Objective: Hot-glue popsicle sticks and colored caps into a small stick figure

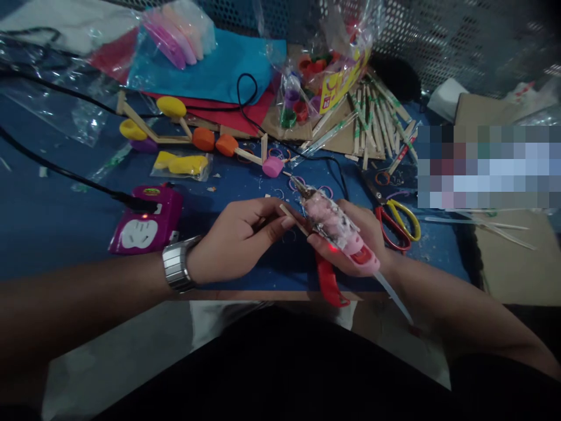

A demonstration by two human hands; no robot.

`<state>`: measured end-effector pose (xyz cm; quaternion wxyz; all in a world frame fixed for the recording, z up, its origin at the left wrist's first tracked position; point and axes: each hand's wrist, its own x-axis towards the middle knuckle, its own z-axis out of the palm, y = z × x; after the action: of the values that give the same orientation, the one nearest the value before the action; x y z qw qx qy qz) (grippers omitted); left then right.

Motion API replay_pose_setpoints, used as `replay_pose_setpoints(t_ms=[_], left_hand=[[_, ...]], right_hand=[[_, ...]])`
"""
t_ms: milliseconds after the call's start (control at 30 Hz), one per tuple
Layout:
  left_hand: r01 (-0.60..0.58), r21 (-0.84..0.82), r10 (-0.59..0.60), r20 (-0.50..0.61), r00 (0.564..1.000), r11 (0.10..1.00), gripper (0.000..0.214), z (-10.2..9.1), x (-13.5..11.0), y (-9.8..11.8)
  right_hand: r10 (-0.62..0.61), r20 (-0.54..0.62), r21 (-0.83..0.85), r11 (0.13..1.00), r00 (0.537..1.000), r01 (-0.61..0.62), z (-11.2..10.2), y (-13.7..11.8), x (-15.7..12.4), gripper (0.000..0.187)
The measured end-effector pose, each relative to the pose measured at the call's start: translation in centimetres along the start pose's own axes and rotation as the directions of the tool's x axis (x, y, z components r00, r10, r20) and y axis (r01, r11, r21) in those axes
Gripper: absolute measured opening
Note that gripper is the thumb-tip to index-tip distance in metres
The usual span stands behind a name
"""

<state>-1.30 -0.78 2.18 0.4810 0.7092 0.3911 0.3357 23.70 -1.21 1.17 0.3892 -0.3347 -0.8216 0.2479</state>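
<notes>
dark lap and two bare forearms filled the bottom of the view, reaching up onto the blue desk (56, 228), which was littered with craft things: a frame of sticks and coloured lumps (193, 137) at the back, a fan of wrapped chopsticks (377, 117) to the rear right, a magenta power strip (146, 225) at the left.

left hand (239, 240), with a metal watch (177, 264) at its wrist, was curled, thumb and fingertips pinching a short wooden stick (293, 218). right hand (372, 227) was wrapped around a pink glue gun (335, 225), its red trigger hanging below the palm.

the gun's long axis ran on a slant - nozzle up and left, glue rod trailing down and right toward the body. the stick lay just left of the gun's front, slanted much the same way, its near end touching or almost touching the barrel - i could not tell which. both hands sat close together at mid-desk; yellow-and-red scissors (401, 219) lay just right of them.
</notes>
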Motion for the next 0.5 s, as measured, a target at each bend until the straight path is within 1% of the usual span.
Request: replay_pose_setpoints(t_ms=[67, 133, 200, 267, 367, 500], left_hand=[[-0.008, -0.009, 0.008, 0.007, 1.0, 1.0, 0.03, -0.01, 0.07, -0.04], [-0.006, 0.008, 0.006, 0.009, 1.0, 1.0, 0.031, -0.02, 0.08, -0.16], [0.004, 0.021, -0.004, 0.016, 1.0, 1.0, 0.031, 0.04, 0.06, -0.32], [0.008, -0.002, -0.007, 0.033, 0.999, 1.0, 0.027, 0.16, 0.01, -0.44], [0.018, -0.037, -0.015, 0.058, 0.998, 0.999, 0.021, 0.35, -0.02, -0.43], [0.041, -0.027, -0.04, 0.061, 0.997, 0.999, 0.017, 0.39, 0.02, -0.18]], right_hand=[[-0.014, -0.02, -0.019, 1.0, 1.0, 0.014, 0.1, 0.05, -0.01, 0.026], [-0.001, -0.031, -0.042, 0.999, 1.0, -0.001, 0.16, 0.13, -0.16, 0.025], [0.018, -0.027, -0.059, 0.998, 0.999, -0.02, 0.16, 0.21, -0.35, 0.023], [0.034, -0.014, -0.061, 0.998, 0.999, -0.034, 0.14, 0.32, -0.49, 0.022], [0.029, 0.001, -0.044, 0.999, 1.0, -0.029, 0.13, 0.58, -0.55, 0.024], [0.008, 0.018, 0.024, 1.0, 1.0, -0.008, 0.12, 0.84, -0.43, 0.023]])
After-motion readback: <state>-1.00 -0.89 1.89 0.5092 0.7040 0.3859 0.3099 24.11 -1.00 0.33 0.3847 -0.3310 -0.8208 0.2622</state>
